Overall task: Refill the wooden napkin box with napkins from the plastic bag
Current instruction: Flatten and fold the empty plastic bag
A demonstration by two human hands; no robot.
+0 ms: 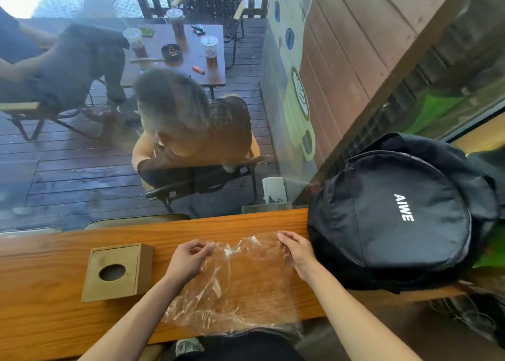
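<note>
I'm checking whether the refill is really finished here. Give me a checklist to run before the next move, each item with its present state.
1. Plastic bag emptied: ok, it lies flat, no napkins visible inside.
2. Napkin box lid on: ok.
3. Napkins showing through the box hole: cannot tell, it looks dark.
4. Left hand and right hand both on the bag's far edge: ok.
5. Backpack clear of the bag: ok.

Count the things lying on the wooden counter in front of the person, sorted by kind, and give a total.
Wooden napkin box: 1
Clear plastic bag: 1
Black backpack: 1
Total: 3

Both hands, left hand and right hand, hold the plastic bag at its far edge.
</note>
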